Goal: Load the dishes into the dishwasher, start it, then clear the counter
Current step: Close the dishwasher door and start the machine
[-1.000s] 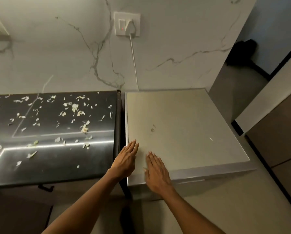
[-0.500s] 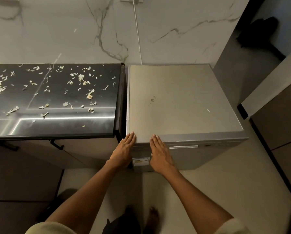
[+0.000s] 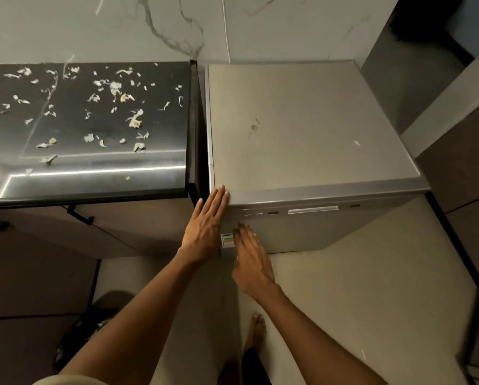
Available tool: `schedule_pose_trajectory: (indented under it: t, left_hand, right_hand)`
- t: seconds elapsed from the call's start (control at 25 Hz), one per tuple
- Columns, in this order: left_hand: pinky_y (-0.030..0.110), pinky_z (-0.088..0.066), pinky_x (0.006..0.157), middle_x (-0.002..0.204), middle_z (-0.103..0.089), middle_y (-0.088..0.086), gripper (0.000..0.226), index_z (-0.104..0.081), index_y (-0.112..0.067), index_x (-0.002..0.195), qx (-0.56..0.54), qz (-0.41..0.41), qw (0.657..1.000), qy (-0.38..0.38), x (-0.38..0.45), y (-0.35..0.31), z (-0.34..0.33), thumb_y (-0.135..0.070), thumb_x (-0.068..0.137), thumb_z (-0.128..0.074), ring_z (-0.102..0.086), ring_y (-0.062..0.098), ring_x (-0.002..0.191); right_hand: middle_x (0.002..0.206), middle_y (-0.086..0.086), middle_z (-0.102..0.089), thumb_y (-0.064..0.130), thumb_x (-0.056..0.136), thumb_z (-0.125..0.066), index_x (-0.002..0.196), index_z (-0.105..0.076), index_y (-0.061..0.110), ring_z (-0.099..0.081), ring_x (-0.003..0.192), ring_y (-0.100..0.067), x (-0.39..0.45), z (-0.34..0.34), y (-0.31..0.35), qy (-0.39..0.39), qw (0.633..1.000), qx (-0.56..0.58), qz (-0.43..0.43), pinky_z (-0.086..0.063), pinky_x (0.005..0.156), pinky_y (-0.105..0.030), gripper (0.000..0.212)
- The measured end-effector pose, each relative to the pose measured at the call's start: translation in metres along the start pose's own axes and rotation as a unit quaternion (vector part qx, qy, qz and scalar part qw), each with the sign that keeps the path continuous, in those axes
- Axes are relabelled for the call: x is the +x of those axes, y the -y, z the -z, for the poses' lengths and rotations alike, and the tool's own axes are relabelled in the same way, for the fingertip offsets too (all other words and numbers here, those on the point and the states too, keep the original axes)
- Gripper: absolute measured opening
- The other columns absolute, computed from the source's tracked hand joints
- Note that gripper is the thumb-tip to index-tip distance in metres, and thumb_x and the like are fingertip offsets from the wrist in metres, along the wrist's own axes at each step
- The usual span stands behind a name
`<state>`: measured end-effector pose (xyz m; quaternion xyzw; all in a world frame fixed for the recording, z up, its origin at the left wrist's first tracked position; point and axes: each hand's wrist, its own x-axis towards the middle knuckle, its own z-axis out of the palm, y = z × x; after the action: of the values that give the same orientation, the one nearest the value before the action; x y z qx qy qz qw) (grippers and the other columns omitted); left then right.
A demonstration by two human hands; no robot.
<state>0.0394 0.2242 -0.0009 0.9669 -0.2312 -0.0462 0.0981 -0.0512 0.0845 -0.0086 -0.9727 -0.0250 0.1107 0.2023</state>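
Note:
The silver dishwasher (image 3: 302, 129) stands closed to the right of the black counter (image 3: 88, 162). Its door front shows a control strip with buttons (image 3: 260, 213) and a handle recess (image 3: 313, 210). My left hand (image 3: 205, 226) lies flat with straight fingers against the door's top left corner. My right hand (image 3: 250, 257) is flat too, fingertips at the left end of the control strip, just below the buttons. A white label (image 3: 227, 240) shows between the two hands. Pale food scraps (image 3: 134, 119) are scattered over the counter.
A marble wall runs behind, with a white cable (image 3: 226, 29) hanging down it. Cabinet fronts with dark handles (image 3: 80, 215) sit under the counter. A dark bin bag (image 3: 77, 337) is on the floor at lower left. My bare foot (image 3: 256, 329) stands on pale tiles.
Both hands slid down from the dishwasher's top onto its front edge and door. The right hand dropped lower, to the control strip. The view tilted down.

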Motion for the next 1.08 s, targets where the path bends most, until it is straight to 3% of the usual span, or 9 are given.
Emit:
schedule_pose_trajectory:
  t: [0.16,0.44,0.56,0.76,1.08]
  left_hand:
    - [0.047,-0.005,0.125,0.167,0.014,0.001,0.116,0.01,-0.019,0.159,0.015,-0.006,0.998,-0.065,0.002,0.005,-0.024,0.002,0.073,-0.065,0.012,0.018,0.153]
    - [0.048,-0.003,0.125,0.167,0.011,0.003,0.104,0.005,-0.016,0.159,0.021,-0.019,0.989,-0.142,0.004,0.006,-0.043,0.013,0.074,-0.047,0.011,0.022,0.153]
    - [0.049,-0.008,0.125,0.167,0.009,0.005,0.104,0.004,-0.014,0.159,0.019,-0.019,0.985,-0.172,0.004,0.006,-0.053,0.015,0.072,-0.046,0.01,0.026,0.153]
    - [0.05,-0.012,0.124,0.167,0.002,0.009,0.104,0.001,-0.011,0.159,0.002,-0.043,0.977,-0.21,0.006,0.011,-0.063,0.02,0.07,-0.043,0.007,0.029,0.154]
    - [0.05,-0.011,0.125,0.165,-0.013,0.013,0.095,-0.014,-0.006,0.157,-0.031,-0.05,0.96,-0.274,0.01,0.01,-0.069,0.023,0.07,-0.039,-0.003,0.034,0.153]
  right_hand:
    - [0.167,-0.006,0.012,0.01,0.087,-0.061,0.16,0.004,0.015,0.016,0.153,-0.019,0.021,-0.02,-0.002,-0.01,0.999,-0.033,-0.005,0.006,0.125,-0.036,0.098]
    - [0.161,-0.006,0.031,0.028,0.095,-0.053,0.157,0.017,0.015,0.031,0.147,-0.019,0.029,-0.064,-0.012,-0.024,0.996,-0.085,0.001,0.021,0.119,-0.036,0.094]
    - [0.161,-0.006,0.032,0.029,0.095,-0.055,0.157,0.019,0.015,0.032,0.147,-0.019,0.034,-0.072,-0.014,-0.048,0.995,-0.084,0.0,0.02,0.12,-0.037,0.097]
    - [0.165,-0.007,0.023,0.032,0.087,-0.067,0.159,0.011,0.012,0.024,0.151,-0.019,0.039,-0.086,-0.02,-0.081,0.992,-0.096,0.0,0.014,0.123,-0.037,0.108]
    - [0.167,-0.014,0.0,0.026,0.086,-0.067,0.16,-0.007,0.006,0.004,0.155,-0.025,0.043,-0.09,-0.023,-0.14,0.985,-0.102,0.024,0.012,0.123,-0.033,0.097]
